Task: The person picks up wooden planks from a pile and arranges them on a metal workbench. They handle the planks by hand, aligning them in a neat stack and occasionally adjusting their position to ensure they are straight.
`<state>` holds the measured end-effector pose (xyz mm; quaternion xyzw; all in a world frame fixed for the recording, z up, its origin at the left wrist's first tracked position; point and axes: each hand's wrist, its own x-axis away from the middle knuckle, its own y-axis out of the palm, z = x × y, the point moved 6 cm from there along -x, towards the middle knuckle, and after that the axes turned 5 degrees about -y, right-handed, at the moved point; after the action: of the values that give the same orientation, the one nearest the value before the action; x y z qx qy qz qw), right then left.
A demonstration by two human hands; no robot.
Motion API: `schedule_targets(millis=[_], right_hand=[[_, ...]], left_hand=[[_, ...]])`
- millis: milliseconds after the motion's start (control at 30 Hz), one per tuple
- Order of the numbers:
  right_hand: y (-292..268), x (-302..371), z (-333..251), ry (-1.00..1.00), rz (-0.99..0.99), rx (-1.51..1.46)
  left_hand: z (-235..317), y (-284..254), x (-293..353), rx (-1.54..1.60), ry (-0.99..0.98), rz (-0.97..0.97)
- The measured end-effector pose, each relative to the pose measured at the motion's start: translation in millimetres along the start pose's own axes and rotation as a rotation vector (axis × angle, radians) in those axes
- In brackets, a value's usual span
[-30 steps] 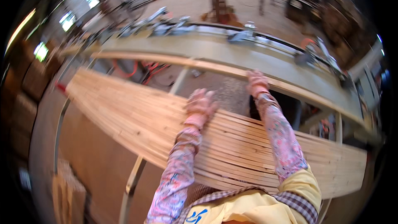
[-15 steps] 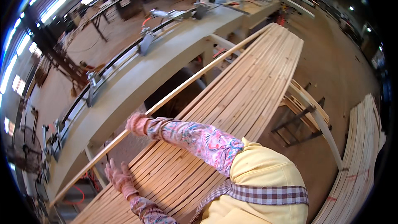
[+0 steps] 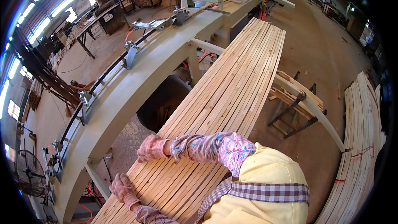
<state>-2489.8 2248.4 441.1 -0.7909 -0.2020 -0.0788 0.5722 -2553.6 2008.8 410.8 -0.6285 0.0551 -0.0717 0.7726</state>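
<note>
Long wooden strips lie side by side in a wide row, running from below me toward the far right. At the row's left edge, my right hand, in a pinkish knit glove, is closed over the outermost strips. Nearer to me, my left hand, gloved too, curls over the same edge with its fingers bent down. The undersides of both hands are hidden, so exactly how many strips each one grips does not show. Patterned sleeves cover both arms.
A pale curved machine beam with metal clamps runs along the left. Below the strips' left edge sits a dark round bin. To the right are a low stand with wood pieces, a support bar and another strip pile.
The single strip that my right hand held apart, left of the row, no longer shows separately. My right hand has moved onto the row's edge; my left hand's spread fingers have curled over it.
</note>
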Motion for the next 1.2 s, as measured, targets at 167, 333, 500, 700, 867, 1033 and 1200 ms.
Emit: schedule_targets(millis=[167, 333, 500, 700, 867, 1033, 1200], right_hand=[[6.5, -9.8, 11.5, -0.128, 0.031, -0.014], [10.0, -17.7, 11.8, -0.139, -0.01, 0.015], [1.4, -3.0, 3.5, -0.023, 0.034, -0.048], [7.2, -10.7, 14.5, 0.028, 0.024, -0.072], [3.0, -6.3, 11.5, 0.016, 0.066, -0.079], [7.7, -12.3, 10.7, -0.008, 0.028, -0.084], [58.6, -57.7, 53.8, -0.07, 0.077, -0.198]], left_hand=[[-7.6, 19.5, -11.9, -0.019, 0.1, 0.164], [-2.6, 17.0, -10.0, -0.004, 0.074, 0.204], [-17.2, 19.3, -8.1, -0.024, 0.071, 0.197], [3.1, 17.8, -7.6, -0.177, 0.243, 0.256], [3.5, 14.3, -3.6, -0.267, 0.299, 0.21], [2.1, 8.6, -1.8, -0.113, 0.088, 0.193], [11.1, 7.6, -3.6, -0.086, 0.099, 0.365]])
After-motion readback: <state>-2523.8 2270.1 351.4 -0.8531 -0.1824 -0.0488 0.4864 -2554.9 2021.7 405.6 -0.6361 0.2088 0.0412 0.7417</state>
